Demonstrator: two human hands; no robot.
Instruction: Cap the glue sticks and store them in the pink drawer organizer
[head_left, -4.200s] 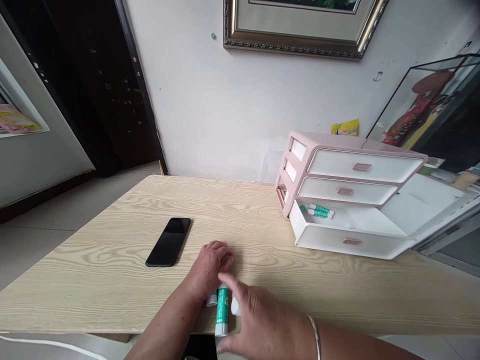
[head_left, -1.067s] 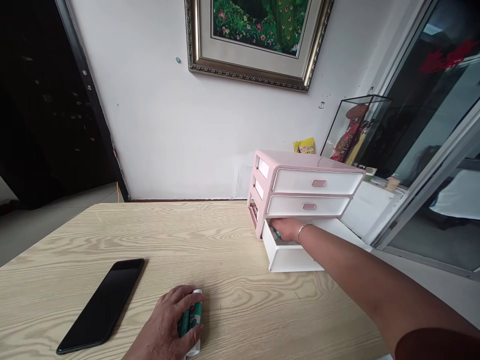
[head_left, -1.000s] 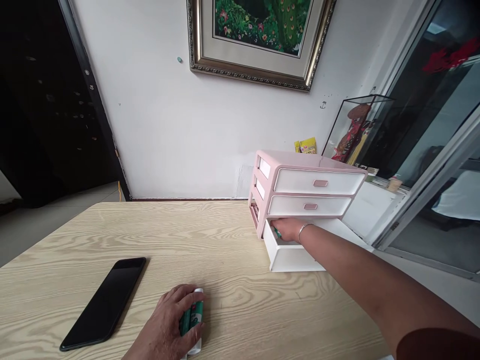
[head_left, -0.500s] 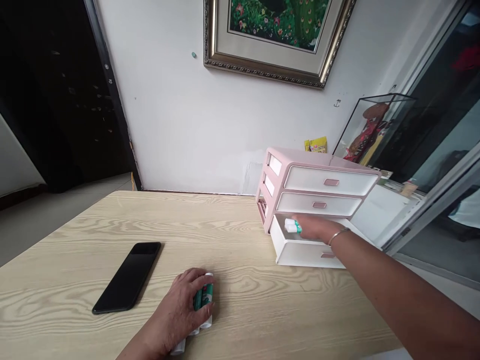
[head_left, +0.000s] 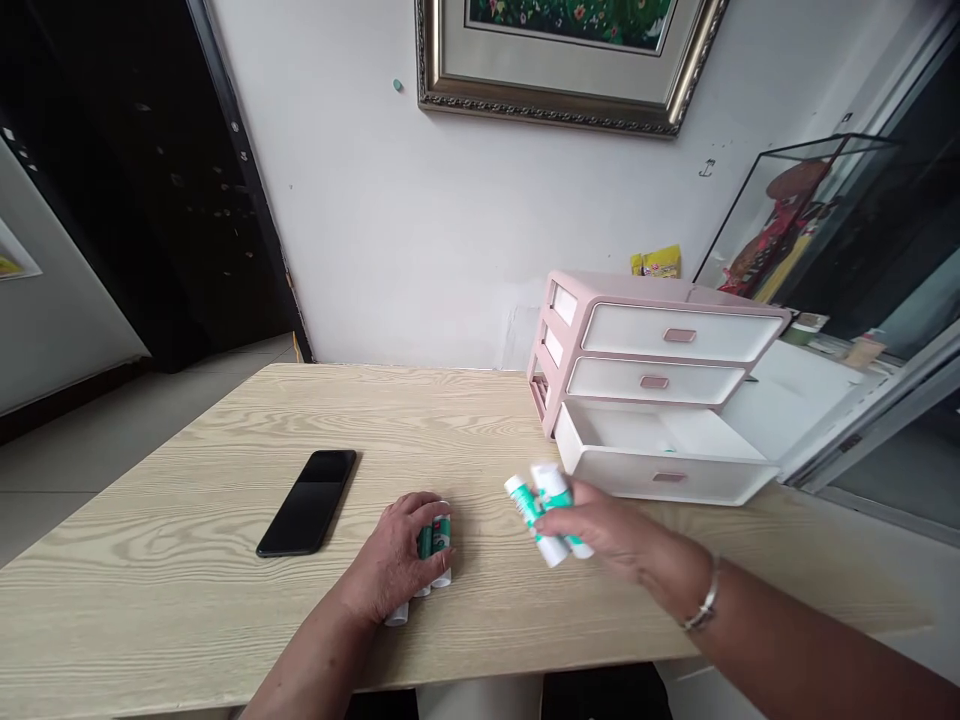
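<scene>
My left hand rests on the table with its fingers around several white-and-green tubes lying side by side. In my right hand are white-and-green tubes, held above the table in front of the drawer unit. A pink unit with white drawers stands at the back right. Its bottom drawer is pulled out, and a small green-and-white item shows inside near its back. The upper two drawers are closed.
A black phone lies on the wooden table left of my left hand. Behind the drawer unit are a yellow packet and a glass case. A framed picture hangs on the wall.
My right hand has come out of the open bottom drawer with the tubes and moved left and toward me. My left hand keeps its hold on the tubes. The head view has shifted.
</scene>
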